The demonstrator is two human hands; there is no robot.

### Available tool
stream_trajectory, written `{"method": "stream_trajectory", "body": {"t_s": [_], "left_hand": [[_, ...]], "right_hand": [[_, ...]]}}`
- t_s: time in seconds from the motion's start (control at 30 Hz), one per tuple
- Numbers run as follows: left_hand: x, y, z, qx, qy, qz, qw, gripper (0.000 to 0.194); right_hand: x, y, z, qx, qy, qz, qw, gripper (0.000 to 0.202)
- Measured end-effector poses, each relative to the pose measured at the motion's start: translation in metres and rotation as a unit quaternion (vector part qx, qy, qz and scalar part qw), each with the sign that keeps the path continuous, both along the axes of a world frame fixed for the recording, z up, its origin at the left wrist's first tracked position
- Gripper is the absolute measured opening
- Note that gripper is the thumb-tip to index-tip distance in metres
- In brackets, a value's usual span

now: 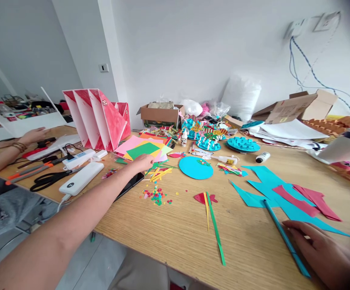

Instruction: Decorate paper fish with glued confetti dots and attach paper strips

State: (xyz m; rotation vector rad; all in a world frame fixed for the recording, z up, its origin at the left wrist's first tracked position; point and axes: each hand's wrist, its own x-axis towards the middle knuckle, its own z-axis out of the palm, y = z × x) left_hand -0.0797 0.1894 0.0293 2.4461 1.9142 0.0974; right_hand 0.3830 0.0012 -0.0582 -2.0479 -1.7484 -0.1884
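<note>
My left hand (pixel 144 162) reaches out over the near edge of a stack of coloured paper, whose top sheet is a green paper (pixel 143 150). Its fingers are bent together, and whatever they grip is hidden. Beside it lie yellow paper strips (pixel 160 174), and a black phone (pixel 129 186) shows under the wrist. My right hand (pixel 317 245) rests low on the right, loosely curled, next to a long folded blue paper strip (pixel 284 237); contact is unclear. Between the hands, a red paper fish (pixel 199 197) lies partly under yellow and green paper strips (pixel 216 229).
A blue paper disc (pixel 196 167) lies mid-table, near small paper dots (pixel 157 195). Blue paper scraps (pixel 264 181) spread at right. At left are a red-and-white file rack (pixel 98 117), black scissors (pixel 49 180), a white power bank (pixel 81 178) and another person's hand (pixel 35 135).
</note>
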Motion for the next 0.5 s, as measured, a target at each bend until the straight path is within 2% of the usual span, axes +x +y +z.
{"method": "stream_trajectory", "body": {"t_s": [0.07, 0.23, 0.5], "left_hand": [[0.000, -0.003, 0.004, -0.004, -0.006, -0.004, 1.000, 0.014], [-0.001, -0.003, 0.006, -0.019, -0.028, -0.006, 0.999, 0.015], [-0.003, 0.009, -0.002, -0.028, -0.071, 0.016, 0.997, 0.007]], "right_hand": [[-0.001, -0.001, 0.004, -0.041, 0.016, 0.003, 0.999, 0.038], [-0.006, -0.004, 0.012, -0.058, 0.040, -0.014, 0.997, 0.037], [0.012, 0.001, -0.010, -0.008, 0.048, 0.036, 0.998, 0.023]]}}
